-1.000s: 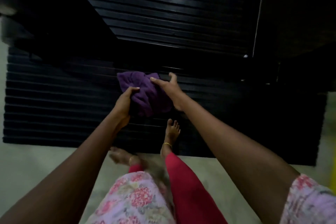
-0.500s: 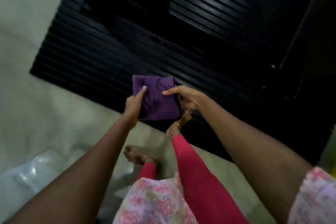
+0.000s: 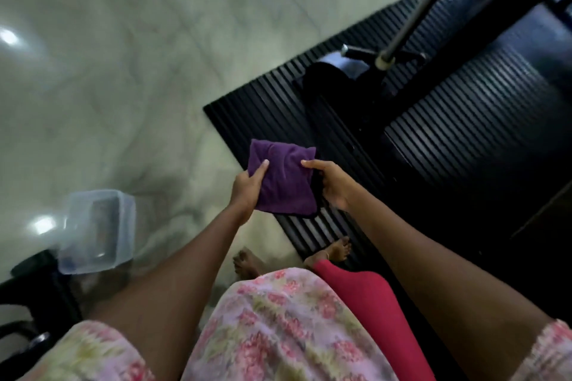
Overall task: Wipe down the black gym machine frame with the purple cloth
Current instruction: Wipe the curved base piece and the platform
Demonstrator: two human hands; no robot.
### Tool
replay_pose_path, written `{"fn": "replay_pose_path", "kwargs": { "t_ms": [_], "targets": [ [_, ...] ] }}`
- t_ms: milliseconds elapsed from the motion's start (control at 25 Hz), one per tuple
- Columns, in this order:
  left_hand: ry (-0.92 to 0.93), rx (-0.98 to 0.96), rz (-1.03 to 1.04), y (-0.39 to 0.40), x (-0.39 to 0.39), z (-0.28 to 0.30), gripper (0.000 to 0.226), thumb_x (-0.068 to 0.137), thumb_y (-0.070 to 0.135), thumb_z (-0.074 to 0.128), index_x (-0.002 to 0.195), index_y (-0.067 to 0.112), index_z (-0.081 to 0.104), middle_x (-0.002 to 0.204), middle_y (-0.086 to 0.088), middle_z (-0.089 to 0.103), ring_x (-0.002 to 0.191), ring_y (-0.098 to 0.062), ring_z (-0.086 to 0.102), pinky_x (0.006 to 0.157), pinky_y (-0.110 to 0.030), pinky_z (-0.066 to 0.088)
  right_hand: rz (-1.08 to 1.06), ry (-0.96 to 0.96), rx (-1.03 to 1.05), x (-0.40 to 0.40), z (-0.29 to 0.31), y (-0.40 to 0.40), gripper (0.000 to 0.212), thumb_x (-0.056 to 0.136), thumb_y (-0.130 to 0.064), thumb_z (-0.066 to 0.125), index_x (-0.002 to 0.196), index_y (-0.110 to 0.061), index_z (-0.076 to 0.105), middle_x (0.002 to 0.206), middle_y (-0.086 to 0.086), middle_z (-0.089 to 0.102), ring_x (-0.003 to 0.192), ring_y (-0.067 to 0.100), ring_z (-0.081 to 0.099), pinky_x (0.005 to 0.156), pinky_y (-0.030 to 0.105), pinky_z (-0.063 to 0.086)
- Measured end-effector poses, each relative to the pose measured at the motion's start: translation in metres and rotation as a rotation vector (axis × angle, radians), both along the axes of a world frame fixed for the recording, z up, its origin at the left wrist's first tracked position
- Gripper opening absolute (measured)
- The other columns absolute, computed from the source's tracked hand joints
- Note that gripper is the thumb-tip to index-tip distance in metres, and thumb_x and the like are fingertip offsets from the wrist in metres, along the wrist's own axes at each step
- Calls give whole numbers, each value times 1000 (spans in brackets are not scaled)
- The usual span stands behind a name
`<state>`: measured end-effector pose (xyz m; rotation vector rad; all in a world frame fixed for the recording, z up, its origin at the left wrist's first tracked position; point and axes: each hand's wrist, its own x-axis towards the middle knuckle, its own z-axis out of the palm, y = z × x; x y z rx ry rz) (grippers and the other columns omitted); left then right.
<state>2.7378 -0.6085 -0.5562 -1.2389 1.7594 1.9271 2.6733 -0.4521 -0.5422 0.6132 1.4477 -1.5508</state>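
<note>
Cloth [image 3: 283, 178], purple and folded flat, sits mid-frame between both hands. The left hand [image 3: 247, 187] grips its left edge, thumb on top; the right hand [image 3: 329, 182] pinches the right edge (fingers tucked beneath). The black machine frame [image 3: 402, 14] rises at upper right over a ribbed mat [image 3: 272, 108].

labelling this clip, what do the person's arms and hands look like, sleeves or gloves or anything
Both forearms are bare. The left hand and right hand wear no gloves; no rings or watch are visible. Short floral sleeves, pink on pale fabric, end at the upper arms.
</note>
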Motion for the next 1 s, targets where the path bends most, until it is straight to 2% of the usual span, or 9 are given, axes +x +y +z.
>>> {"fn": "replay_pose_path", "kwargs": {
  "t_ms": [160,280,400,520,640,720,840,1000],
  "targets": [
    [96,-60,129,-54,10,50,27,92,38,59,93,11,63,84,0,62,75,-16,59,59,-21,46,39,75,-36,3,56,-62,41,81,-15,65,119,0,62,112,15,68,97,29,65,73,30,53],
    [164,-94,176,-90,18,79,29,91,39,61,76,14,60,76,1,60,76,-19,57,59,-26,42,140,80,-72,6,95,-97,30,84,-14,61,113,-4,64,95,8,71,83,22,67,67,28,52],
    [221,-132,204,-122,25,109,32,92,38,60,69,16,57,71,2,58,70,-16,55,57,-25,40,211,85,-123,2,128,-126,16,86,-10,60,99,-6,67,83,5,73,75,19,69,67,28,54],
    [280,-167,239,-154,31,136,32,93,39,58,70,16,58,71,2,59,66,-12,55,57,-24,41,283,111,-121,-4,157,-160,13,85,-8,61,96,-6,67,82,6,73,76,20,68,73,30,54],
    [324,-173,281,-182,30,159,31,93,39,57,72,16,60,74,2,61,70,-13,57,61,-25,44,347,152,-116,-15,183,-194,9,85,-5,57,86,-7,66,74,5,71,73,20,65,72,30,52],
    [346,-172,334,-204,23,180,29,94,39,56,75,17,60,75,4,60,70,-10,57,62,-24,46,410,220,-109,-30,203,-223,10,84,-5,55,87,-9,64,78,5,67,76,20,61,70,29,50],
    [376,-164,409,-239,-2,215,25,94,38,57,86,15,61,78,6,60,72,-8,57,63,-21,47,479,378,-114,-66,231,-269,19,81,-3,57,98,-9,62,92,6,62,85,20,58,75,29,48],
    [462,-241,424,-289,-66,248,24,94,37,57,80,19,61,80,6,62,76,-11,60,68,-25,50,489,631,-133,-134,262,-321,24,75,7,62,97,-3,64,91,7,63,87,19,58,78,27,46]
  ]
}}
